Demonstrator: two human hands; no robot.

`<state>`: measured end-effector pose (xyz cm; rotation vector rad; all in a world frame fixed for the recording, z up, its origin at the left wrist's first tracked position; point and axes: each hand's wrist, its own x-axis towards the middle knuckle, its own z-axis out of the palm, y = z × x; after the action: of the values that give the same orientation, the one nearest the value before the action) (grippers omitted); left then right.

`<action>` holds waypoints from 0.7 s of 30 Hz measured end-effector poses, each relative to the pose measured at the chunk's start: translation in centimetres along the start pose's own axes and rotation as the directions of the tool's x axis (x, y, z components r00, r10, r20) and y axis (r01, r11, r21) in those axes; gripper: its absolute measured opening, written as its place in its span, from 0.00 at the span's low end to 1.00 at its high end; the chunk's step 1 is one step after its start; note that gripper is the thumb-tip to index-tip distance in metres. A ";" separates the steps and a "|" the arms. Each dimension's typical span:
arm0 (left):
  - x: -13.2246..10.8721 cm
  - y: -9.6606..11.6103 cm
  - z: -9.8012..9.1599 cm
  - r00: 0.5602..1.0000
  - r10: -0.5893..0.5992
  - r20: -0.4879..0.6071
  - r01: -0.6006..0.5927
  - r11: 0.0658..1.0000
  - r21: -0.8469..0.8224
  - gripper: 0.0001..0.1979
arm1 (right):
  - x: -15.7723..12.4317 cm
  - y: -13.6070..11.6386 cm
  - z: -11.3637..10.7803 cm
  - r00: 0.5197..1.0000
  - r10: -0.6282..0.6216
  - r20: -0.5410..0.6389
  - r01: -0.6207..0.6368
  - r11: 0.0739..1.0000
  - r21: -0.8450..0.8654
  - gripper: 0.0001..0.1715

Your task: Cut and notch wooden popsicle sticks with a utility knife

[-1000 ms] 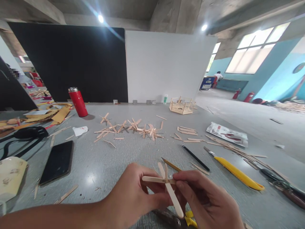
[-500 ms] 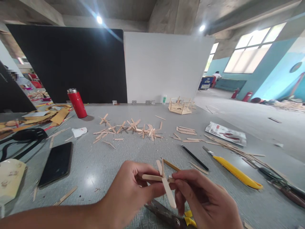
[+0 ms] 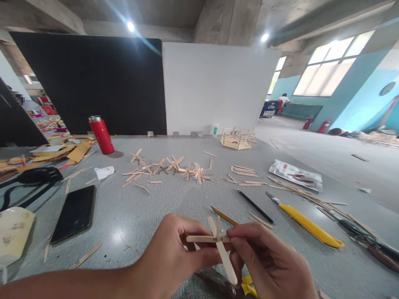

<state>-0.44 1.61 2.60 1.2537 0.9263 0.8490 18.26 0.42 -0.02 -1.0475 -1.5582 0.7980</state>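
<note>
Between my two hands is a small cross of joined wooden craft sticks (image 3: 227, 262), held just above the table. My left hand (image 3: 183, 249) has its thumb and fingers closed around the left side of the cross. The thumb and forefinger of my right hand (image 3: 268, 257) pinch its right arm near the joint. Behind the cross a brown pencil (image 3: 222, 214) lies on the table. Pliers with yellow-marked handles (image 3: 215, 280) lie underneath my hands, partly hidden by them.
Several stick crosses (image 3: 174, 166) lie mid-table. A yellow utility knife (image 3: 308, 224), black pencil (image 3: 255, 205) and loose sticks (image 3: 245, 170) are to the right. On the left are a phone (image 3: 75, 214) and red flask (image 3: 102, 135). A hexagonal stick frame (image 3: 237, 139) stands behind.
The stick cross has turned a little in my fingers, so its joint shows more openly. My hands have shifted slightly and keep hold of it. The things on the table stay put.
</note>
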 end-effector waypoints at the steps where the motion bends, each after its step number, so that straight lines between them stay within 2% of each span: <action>1: 0.0 -0.1 0.0 1.000 0.001 0.004 -0.001 1.000 0.003 0.08 | 0.0 0.0 0.1 1.000 -0.003 -0.005 0.003 1.000 0.008 0.08; 4: -0.1 -0.1 0.0 1.000 -0.002 -0.008 0.002 1.000 0.007 0.07 | 0.0 -0.1 0.1 1.000 0.005 -0.018 -0.004 1.000 0.020 0.08; 8: -0.1 0.1 -0.1 1.000 0.005 0.002 -0.005 0.999 0.032 0.08 | 0.1 -0.3 0.1 0.999 -0.011 0.034 0.012 1.000 -0.013 0.08; 10: -0.1 0.2 -0.2 1.000 0.014 0.018 -0.015 0.999 0.052 0.09 | 0.1 -0.4 0.1 1.000 -0.028 -0.005 0.027 0.999 -0.024 0.08; 13: -0.1 0.5 -0.6 0.998 0.031 -0.048 -0.026 0.994 0.105 0.18 | 0.0 -0.6 0.4 0.994 -0.027 -0.102 0.026 1.000 -0.013 0.08; 16: -0.2 0.7 -0.9 0.991 0.079 -0.107 -0.065 0.989 0.133 0.24 | -0.1 -0.6 0.6 0.994 0.000 -0.107 0.001 1.000 0.014 0.08; 19: -0.3 0.9 -0.9 0.994 0.092 -0.064 -0.090 0.995 0.038 0.22 | -0.2 -0.7 0.8 0.998 0.020 -0.067 -0.016 0.998 0.062 0.09; 21: -0.4 1.0 -0.8 0.996 0.081 -0.035 -0.081 0.997 0.008 0.16 | -0.2 -0.9 0.8 0.999 0.029 -0.041 -0.025 0.995 0.095 0.10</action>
<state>-1.32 1.65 3.58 1.2923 0.9122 0.9354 17.26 -0.12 0.47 -1.0117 -1.4593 0.8546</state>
